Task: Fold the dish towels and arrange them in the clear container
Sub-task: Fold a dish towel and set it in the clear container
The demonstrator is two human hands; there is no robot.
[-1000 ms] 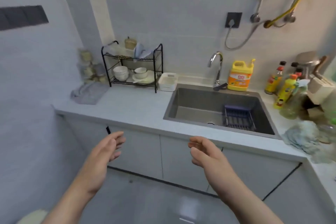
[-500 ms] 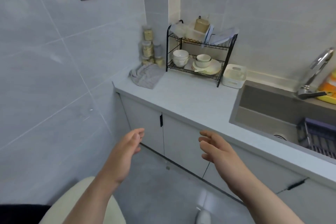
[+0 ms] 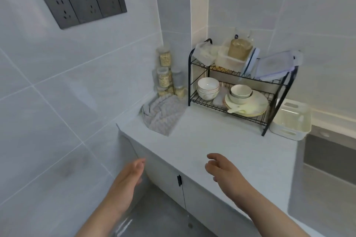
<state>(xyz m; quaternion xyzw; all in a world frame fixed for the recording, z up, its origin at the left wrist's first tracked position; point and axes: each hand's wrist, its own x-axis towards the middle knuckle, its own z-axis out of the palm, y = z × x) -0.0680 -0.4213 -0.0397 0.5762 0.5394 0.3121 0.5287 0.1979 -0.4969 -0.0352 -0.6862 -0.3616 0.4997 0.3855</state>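
Two bare hands hover apart near the countertop's (image 3: 221,136) front edge, each with relaxed fingers and holding nothing. The left hand (image 3: 131,175) is just off the front left corner and the right hand (image 3: 223,169) is over the front edge. One grey dish towel (image 3: 163,113) lies crumpled in the far left corner. Behind it clear jars (image 3: 165,81) stand stacked; their number is hard to tell. One black two-tier rack (image 3: 189,82) stands along the back edge, with three bowls (image 3: 208,84) and one pile of plates (image 3: 256,102) below and clear boxes (image 3: 229,61) above. One pale plastic bin (image 3: 290,121) sits just right of it.
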